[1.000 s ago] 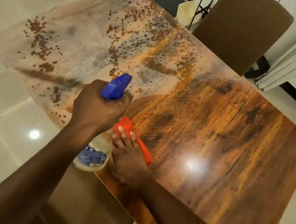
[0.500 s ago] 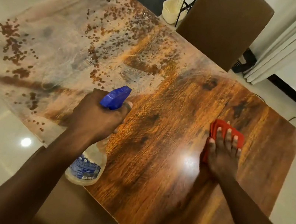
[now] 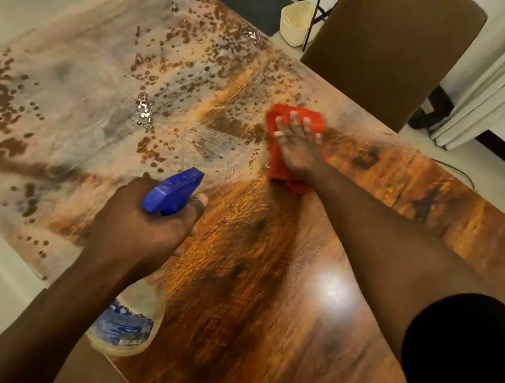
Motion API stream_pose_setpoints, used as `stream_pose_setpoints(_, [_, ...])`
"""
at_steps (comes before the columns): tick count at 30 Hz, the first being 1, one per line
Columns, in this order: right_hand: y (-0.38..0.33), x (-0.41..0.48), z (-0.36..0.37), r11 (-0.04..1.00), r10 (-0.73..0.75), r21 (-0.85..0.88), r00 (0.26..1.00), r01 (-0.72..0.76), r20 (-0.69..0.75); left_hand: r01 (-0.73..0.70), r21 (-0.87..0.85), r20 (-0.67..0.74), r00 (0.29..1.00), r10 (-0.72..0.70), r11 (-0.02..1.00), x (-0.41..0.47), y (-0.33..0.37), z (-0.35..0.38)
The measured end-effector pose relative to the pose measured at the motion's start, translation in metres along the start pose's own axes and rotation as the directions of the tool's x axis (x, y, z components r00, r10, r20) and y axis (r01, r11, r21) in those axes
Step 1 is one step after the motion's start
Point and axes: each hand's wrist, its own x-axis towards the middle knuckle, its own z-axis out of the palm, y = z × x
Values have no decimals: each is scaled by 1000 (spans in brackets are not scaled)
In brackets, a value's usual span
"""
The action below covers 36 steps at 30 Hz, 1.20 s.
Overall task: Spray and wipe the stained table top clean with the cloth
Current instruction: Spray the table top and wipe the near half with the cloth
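Now that my right hand (image 3: 298, 147) has swept the red cloth (image 3: 282, 171) away from the clean right side of the counter (image 3: 289, 329), where it was half a second ago, it sits near the far edge just in front of the brown chair (image 3: 389, 47), right on the line where shiny wood meets the pale, wet film. The fingers (image 3: 293, 123) of that hand lie straight and a little spread, pressing flat on the cloth rather than gripping it. My left hand (image 3: 139, 226) has barely moved: its fingers are wrapped tight round the neck of the spray bottle (image 3: 173, 192), blue nozzle aimed toward the far left, the clear body hanging over the near edge. I cannot tell whether the trigger is being squeezed. Brown stains (image 3: 181, 47) still speckle the whole left half, from the far edge down toward the near left corner, with beads of liquid among them. So the wiping has reached the dirty part, I judge; the right half looks done, and the left half is wet and waiting for the cloth to work across it.
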Motion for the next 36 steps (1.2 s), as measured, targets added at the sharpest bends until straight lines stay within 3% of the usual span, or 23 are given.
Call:
stream_pose_setpoints(6, [-68,-44,60,885,-394,-199,905,420,158,-28,28,-43,999,29,999,14,17,4])
stream_pose_setpoints(11, [-39,-135,104,824,-522,-174,842,539,136,-38,42,-22,999,39,998,24,52,25])
stream_pose_setpoints(14, [11,-185,116,866,-454,-212,890,453,47,-68,-7,-2,998,68,998,35,67,42])
stream_pose_setpoints(19, [125,-233,94,979,-90,-199,977,51,-193,-101,-1,45,994,101,995,51,88,70])
stream_pose_setpoints(22, [186,-226,61,974,187,-77,952,-212,-244,-135,-9,49,990,136,991,63,98,80])
stream_pose_setpoints(26, [219,-168,10,894,447,109,839,-436,-311,-147,-26,43,988,148,989,76,104,85])
stream_pose_setpoints(30, [197,-84,-33,855,518,155,800,-495,-303,-149,-49,47,987,152,988,84,100,81])
stream_pose_setpoints(36, [99,33,-49,949,314,50,924,-310,-220,-137,-97,-15,991,136,986,87,82,65])
